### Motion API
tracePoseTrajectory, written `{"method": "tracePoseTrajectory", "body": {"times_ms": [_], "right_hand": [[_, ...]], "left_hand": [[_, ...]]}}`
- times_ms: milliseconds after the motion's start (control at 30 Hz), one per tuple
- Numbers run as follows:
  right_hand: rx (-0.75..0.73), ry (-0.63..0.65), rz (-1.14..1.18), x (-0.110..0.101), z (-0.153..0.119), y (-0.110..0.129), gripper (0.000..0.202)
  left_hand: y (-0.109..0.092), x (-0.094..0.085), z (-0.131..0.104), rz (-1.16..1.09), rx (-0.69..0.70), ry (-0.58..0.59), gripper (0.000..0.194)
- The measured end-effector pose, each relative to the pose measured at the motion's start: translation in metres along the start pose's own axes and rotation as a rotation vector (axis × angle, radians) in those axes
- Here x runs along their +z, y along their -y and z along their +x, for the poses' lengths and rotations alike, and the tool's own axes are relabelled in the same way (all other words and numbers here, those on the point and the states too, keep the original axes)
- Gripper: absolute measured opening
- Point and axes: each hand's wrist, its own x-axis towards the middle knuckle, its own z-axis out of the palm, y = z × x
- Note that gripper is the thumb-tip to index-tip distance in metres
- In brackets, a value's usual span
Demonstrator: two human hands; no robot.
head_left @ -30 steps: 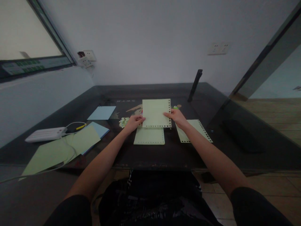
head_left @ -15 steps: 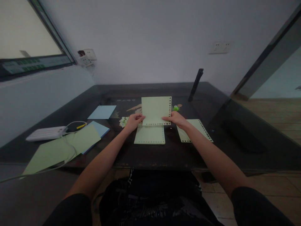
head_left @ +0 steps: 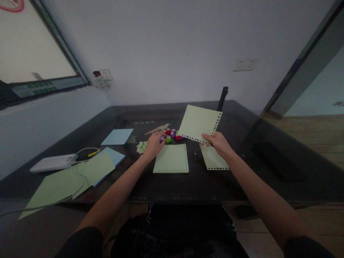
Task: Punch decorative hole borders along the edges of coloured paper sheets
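My right hand point(head_left: 218, 142) pinches a pale green sheet of paper point(head_left: 200, 123) by its lower right part, holding it tilted above the table. Rows of punched holes run along the sheet's right and lower edges. Partly under it and the hand lies another punched sheet point(head_left: 213, 159). My left hand point(head_left: 154, 144) rests by a cluster of small red, green and purple balls with eyes point(head_left: 172, 134), its fingers loosely curved beside a purple one. In front of me lies a stack of punched pale green sheets point(head_left: 171, 159). A white-and-green flower-like item point(head_left: 141, 147) is left of my left hand.
On the left lie light blue paper point(head_left: 118, 137), large green sheets point(head_left: 67, 177) and a white power strip or box point(head_left: 53, 163) with a cable. A black upright object point(head_left: 222, 98) stands at the back, and a dark flat object point(head_left: 278, 161) lies at right.
My left hand has let go of the sheet and is by the small balls. My right hand has carried the sheet rightward and tilted it, uncovering the balls and the stack.
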Motion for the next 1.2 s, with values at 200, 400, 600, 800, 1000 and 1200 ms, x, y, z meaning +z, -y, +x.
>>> {"method": "tracePoseTrajectory", "body": {"times_ms": [200, 400, 600, 800, 1000, 1200], "right_hand": [[-0.012, -0.121, 0.108, -0.008, -0.006, -0.011, 0.028], [-0.049, -0.138, 0.2, -0.009, -0.007, -0.015, 0.03], [0.045, -0.163, 0.198, -0.012, -0.011, -0.001, 0.033], [0.052, -0.156, 0.257, -0.014, -0.022, 0.009, 0.033], [0.109, -0.194, 0.303, -0.02, -0.031, 0.001, 0.032], [0.105, -0.223, 0.322, -0.012, -0.032, -0.003, 0.036]], "left_hand": [[-0.015, 0.017, 0.012, 0.349, -0.022, 0.069, 0.028], [-0.016, 0.017, 0.013, 0.371, -0.019, 0.053, 0.02], [-0.04, 0.005, 0.013, -0.401, -0.285, 0.069, 0.031], [-0.088, 0.026, -0.001, -1.25, -0.463, 0.303, 0.035], [-0.105, 0.039, -0.016, -1.584, -0.626, 0.352, 0.028], [-0.111, 0.037, -0.018, -1.634, -0.688, 0.342, 0.02]]}}
